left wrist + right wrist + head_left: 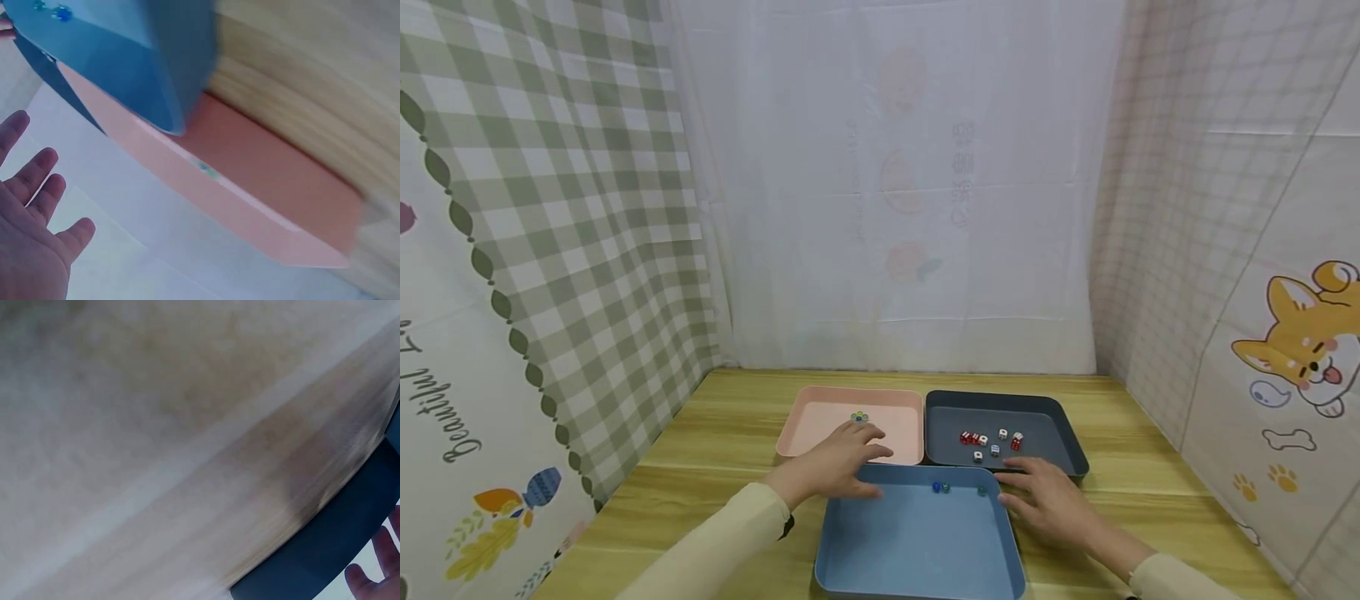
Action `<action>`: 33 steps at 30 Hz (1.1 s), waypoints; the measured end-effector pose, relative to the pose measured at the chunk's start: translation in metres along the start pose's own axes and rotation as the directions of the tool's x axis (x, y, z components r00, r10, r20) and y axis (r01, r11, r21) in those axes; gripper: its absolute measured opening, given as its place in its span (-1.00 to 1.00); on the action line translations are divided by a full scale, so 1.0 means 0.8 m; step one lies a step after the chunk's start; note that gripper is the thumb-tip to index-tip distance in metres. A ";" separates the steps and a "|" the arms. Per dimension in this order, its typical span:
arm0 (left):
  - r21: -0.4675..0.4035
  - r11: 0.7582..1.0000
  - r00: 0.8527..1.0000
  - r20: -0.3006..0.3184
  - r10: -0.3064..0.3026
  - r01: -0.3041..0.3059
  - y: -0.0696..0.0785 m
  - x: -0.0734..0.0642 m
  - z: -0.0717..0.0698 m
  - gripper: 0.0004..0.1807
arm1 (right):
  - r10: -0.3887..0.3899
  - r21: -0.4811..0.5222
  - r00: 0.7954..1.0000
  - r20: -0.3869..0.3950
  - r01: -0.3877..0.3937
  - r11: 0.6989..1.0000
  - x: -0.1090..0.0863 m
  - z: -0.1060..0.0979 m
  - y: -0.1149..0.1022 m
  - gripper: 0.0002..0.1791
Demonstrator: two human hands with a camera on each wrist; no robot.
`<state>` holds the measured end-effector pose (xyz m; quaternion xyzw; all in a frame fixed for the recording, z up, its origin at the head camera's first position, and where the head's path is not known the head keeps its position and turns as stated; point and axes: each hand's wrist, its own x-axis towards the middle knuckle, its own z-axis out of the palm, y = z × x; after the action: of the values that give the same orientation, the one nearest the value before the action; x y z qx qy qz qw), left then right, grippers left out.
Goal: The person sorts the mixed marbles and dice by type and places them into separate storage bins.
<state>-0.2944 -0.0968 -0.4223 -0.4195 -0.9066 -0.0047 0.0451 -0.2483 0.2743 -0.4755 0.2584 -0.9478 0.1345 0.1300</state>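
Note:
My left hand (pixel 838 461), fingers spread, is over the corner where the pink tray (pixel 805 402) meets the blue tray (pixel 917 546); nothing is in it. At the blue tray's far right corner is my right hand (pixel 1051 502), its fingers loosely extended towards the dark tray (pixel 1063 437). Whether it touches a rim I cannot tell. Inside the blue tray lie a blue marble (pixel 936 487), a green marble (pixel 946 488) beside it, and another green marble (pixel 982 491) near my right fingertips. A small cluster of marbles (pixel 859 416) sits in the pink tray.
Several red dice (pixel 974 438) and white dice (pixel 995 450) lie in the dark tray. All three trays stand against each other on the wooden table (pixel 700 475). Cloth curtains (pixel 910 333) enclose the table at the back and both sides.

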 end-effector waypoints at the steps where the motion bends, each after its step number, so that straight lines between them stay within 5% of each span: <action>1: 0.014 1.000 1.000 0.009 0.002 -0.002 0.005 0.007 -0.002 -0.35 | 0.005 -0.001 1.000 -0.001 -0.005 1.000 -0.001 0.000 0.000 -0.58; 16: 0.124 0.992 0.999 0.053 -0.005 -0.002 0.051 0.083 0.018 -0.55 | -0.004 -0.051 0.999 -0.039 0.002 0.999 -0.007 0.010 0.001 -0.61; 33: 0.161 0.986 0.999 0.000 0.034 -0.034 0.053 0.105 0.061 -0.77 | 0.041 -0.008 0.998 -0.056 -0.042 0.999 -0.005 0.009 -0.005 -0.66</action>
<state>-0.3199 -0.0031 -0.4651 -0.4299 -0.8966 0.0689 0.0803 -0.2438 0.2703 -0.4826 0.2343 -0.9495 0.1400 0.1546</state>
